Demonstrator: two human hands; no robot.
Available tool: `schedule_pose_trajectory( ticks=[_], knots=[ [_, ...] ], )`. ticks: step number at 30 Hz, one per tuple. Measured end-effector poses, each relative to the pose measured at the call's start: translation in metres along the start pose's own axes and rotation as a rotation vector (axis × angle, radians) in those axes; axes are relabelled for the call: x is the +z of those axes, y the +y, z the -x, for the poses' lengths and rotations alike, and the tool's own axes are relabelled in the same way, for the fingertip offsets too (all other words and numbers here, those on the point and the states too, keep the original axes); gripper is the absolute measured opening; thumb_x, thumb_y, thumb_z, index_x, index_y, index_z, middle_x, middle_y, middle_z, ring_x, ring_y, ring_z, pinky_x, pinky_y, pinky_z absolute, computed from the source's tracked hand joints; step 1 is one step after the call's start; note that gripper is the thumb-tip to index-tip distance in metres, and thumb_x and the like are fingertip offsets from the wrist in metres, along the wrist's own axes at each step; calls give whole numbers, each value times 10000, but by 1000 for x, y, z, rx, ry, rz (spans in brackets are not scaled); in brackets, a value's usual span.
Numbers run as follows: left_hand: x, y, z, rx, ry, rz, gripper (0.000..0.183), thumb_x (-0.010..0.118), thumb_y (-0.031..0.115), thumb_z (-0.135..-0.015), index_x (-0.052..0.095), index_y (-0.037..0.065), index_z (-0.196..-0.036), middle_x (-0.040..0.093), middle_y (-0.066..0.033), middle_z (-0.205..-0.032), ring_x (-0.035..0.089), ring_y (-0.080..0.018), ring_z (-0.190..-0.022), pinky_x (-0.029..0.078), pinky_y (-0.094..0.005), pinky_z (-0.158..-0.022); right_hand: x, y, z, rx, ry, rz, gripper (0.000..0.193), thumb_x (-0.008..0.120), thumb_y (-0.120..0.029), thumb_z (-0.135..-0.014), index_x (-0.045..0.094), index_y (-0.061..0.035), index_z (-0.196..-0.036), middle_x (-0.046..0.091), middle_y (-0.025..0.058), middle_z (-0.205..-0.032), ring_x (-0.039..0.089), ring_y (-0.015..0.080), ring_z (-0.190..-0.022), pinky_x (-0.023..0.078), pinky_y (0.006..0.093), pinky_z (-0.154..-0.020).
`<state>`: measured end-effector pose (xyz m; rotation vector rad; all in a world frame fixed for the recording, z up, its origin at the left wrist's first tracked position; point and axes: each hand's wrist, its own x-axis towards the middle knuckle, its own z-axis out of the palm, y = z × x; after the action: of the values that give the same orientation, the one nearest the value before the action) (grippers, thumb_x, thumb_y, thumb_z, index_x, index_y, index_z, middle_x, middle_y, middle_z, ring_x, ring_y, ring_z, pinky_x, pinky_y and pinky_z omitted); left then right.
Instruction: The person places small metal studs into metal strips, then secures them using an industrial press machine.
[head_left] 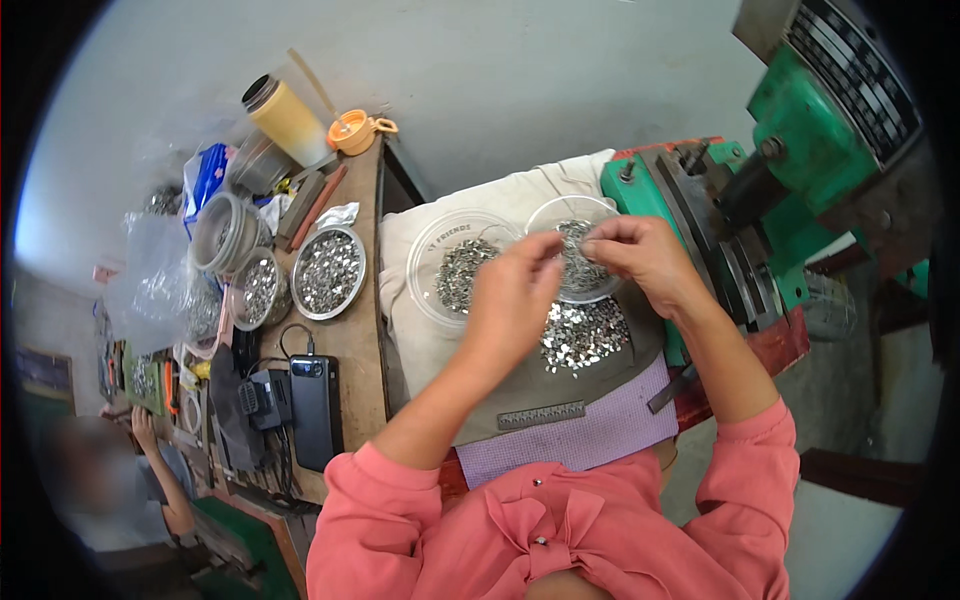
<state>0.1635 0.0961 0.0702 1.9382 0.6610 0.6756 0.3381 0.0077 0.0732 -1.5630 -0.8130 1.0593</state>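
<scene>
My right hand (648, 255) is above a clear round tub (548, 208) of thin silvery metal pieces, thumb and fingertips pinched together. Whatever the pinch holds is too small to make out. Close by on the left, my left hand (508, 305) is raised, its fingers smeared by motion. Behind it stands a wider clear tub (416, 268) with small metal bits (462, 275), partly covered by that hand. A loose pile of shiny flat metal chips (585, 335) lies on grey cloth below both hands. Nearer me rests a short dark ruler-like strip (540, 415).
A green machine (690, 240) stands at the right. On the wooden bench (362, 360) at left are a bowl of metal chips (330, 270), a black power bank (315, 410) and a yellow bottle (288, 120). Another person (120, 490) sits at far left.
</scene>
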Motion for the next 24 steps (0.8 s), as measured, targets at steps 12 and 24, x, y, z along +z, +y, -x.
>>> schedule_pose_trajectory(
  ticks=[12,24],
  knots=[
    [42,-3,-5,-96,80,318,248,656,43,-914,677,-51,-1143,741,-112,-933,690,-119,-845,553,-267,-760,-4,6,9,72,125,-200,138,735,-127,-891,722,-3,-952,657,-15,-769,530,36,-610,393,184,-487],
    [40,-16,-19,-65,109,290,109,704,85,-829,674,-13,-866,692,-146,-760,689,-202,-668,533,-319,-635,6,7,12,13,166,-48,285,635,-174,-981,692,37,-1164,702,30,-871,569,50,-655,467,195,-531]
  ],
)
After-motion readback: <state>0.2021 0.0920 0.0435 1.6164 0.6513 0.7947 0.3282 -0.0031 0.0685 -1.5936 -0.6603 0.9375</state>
